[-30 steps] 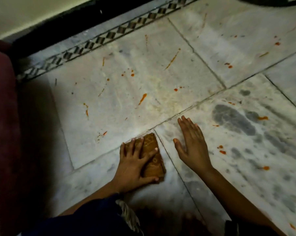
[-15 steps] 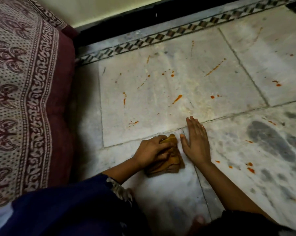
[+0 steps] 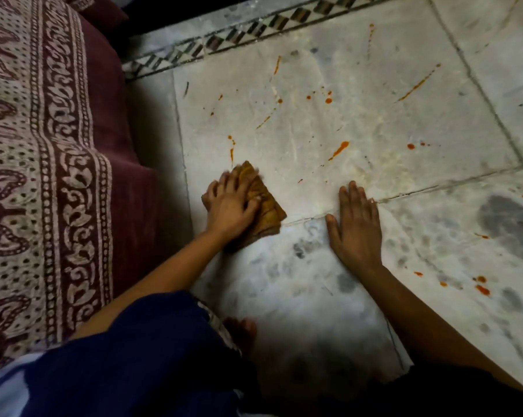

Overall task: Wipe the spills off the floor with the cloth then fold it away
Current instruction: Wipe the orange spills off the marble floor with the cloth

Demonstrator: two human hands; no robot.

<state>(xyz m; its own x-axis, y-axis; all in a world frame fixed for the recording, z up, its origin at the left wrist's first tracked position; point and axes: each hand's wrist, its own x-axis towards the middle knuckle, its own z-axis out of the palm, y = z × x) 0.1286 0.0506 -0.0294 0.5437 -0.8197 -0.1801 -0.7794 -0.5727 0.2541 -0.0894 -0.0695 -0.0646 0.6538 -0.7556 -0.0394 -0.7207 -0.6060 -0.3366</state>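
Observation:
A folded brown-orange cloth point(image 3: 267, 206) lies on the pale marble floor point(image 3: 374, 115), pressed down under my left hand point(image 3: 230, 203), whose fingers grip over it. Just beyond the cloth's far tip is an orange streak point(image 3: 231, 149). Several more orange spills dot the tile, among them a longer smear point(image 3: 339, 149) and drops point(image 3: 328, 100) farther off. My right hand point(image 3: 355, 227) rests flat on the floor with fingers apart, to the right of the cloth, across a tile joint. More orange drops point(image 3: 481, 288) lie to the right of that forearm.
A maroon cushion with a patterned cover point(image 3: 43, 176) fills the left side, close beside the cloth. A checkered tile border point(image 3: 254, 34) runs along the dark wall base at the top. My knee in dark blue fabric point(image 3: 140, 350) is at the bottom.
My left hand has slid the cloth to the left and forward, away from my right hand and onto the spotted tile near the cushion. The right hand stayed planted.

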